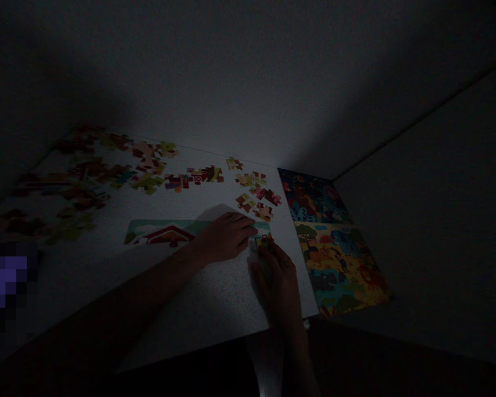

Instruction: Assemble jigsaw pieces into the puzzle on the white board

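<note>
Speckled white bench (161,286), assembled jigsaw section (169,234) lying lengthwise near front edge, left hand (225,237) open flat on its right end, right hand (276,281) curled, touching small jigsaw pieces (264,240), grip unclear

Table (82,270): white, speckled laminate top, corner in view, front edge running across lower frame. Illustrated safari sheet (334,259) lies flat along the table's right edge, touching it; upper part dark blue with red figures, lower part yellow-green with trees and animals (species too dim to tell). Pale wall (231,71) stands behind. Grey panel (421,193) at right, seam running up from the corner. Blurred purple patch (4,281) at far left. White hanging item (267,358) below front edge.
</note>
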A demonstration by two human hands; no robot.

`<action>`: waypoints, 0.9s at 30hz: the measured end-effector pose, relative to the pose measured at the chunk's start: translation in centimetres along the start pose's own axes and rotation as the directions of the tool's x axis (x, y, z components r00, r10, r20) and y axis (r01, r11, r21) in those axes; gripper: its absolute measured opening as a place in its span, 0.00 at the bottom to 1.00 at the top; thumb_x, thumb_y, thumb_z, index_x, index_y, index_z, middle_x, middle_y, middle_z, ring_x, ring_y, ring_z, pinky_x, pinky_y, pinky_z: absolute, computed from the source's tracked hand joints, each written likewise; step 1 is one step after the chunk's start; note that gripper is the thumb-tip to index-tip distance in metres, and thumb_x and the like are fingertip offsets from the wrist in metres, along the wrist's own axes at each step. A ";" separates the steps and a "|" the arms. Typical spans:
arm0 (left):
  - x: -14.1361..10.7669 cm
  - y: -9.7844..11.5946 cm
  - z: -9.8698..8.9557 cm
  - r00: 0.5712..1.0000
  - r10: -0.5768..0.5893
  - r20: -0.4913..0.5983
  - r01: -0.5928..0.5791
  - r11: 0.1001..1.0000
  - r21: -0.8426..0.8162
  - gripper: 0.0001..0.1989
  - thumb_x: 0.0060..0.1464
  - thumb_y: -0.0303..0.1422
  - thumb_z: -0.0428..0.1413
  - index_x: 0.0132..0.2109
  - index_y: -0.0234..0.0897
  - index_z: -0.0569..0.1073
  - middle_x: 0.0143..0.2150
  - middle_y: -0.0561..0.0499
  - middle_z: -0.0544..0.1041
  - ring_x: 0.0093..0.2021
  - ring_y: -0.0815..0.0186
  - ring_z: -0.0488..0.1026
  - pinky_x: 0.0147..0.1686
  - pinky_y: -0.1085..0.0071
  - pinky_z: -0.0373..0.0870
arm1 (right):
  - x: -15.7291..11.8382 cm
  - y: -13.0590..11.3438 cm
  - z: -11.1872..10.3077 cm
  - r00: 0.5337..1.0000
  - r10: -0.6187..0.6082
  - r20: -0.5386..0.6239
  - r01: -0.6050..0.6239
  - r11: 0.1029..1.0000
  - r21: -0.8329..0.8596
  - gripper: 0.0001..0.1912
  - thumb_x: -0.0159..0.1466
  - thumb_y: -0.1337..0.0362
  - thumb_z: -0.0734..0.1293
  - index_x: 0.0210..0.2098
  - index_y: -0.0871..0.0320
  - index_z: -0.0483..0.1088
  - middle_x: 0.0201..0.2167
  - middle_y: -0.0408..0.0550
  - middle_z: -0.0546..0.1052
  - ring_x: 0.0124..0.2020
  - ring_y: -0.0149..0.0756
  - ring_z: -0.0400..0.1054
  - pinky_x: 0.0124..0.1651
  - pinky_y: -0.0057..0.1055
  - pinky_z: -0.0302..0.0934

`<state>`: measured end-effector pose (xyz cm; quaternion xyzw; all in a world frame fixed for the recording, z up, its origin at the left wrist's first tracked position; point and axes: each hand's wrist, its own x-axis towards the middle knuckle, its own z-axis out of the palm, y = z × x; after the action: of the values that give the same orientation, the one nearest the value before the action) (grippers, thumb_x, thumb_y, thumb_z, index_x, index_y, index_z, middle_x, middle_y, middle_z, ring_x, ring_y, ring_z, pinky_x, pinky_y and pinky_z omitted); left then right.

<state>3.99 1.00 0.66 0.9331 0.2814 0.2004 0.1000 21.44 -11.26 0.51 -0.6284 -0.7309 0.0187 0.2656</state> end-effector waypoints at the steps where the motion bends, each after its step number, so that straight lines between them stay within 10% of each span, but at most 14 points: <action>1: 0.0 0.0 0.0 1.000 0.001 -0.005 -0.001 1.000 -0.005 0.14 0.62 0.28 0.50 0.52 0.39 0.74 0.55 0.47 0.74 0.56 0.59 0.68 0.57 0.59 0.63 | 0.0 0.0 0.0 1.000 -0.003 -0.002 0.003 1.000 0.002 0.19 0.67 0.58 0.64 0.56 0.54 0.69 0.59 0.58 0.69 0.61 0.50 0.63 0.58 0.54 0.64; 27: -0.1 -0.1 0.5 0.995 0.049 -0.084 -0.047 0.999 0.026 0.12 0.61 0.28 0.53 0.51 0.40 0.74 0.51 0.49 0.76 0.53 0.60 0.69 0.54 0.62 0.62 | -0.1 0.3 0.4 0.998 -0.056 -0.030 0.054 0.996 -0.072 0.20 0.68 0.57 0.63 0.58 0.54 0.67 0.60 0.59 0.69 0.61 0.49 0.63 0.56 0.52 0.65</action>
<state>4.02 0.98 0.15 0.9314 0.2651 0.2387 0.0721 21.57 -11.15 -0.03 -0.6175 -0.7437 -0.0249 0.2551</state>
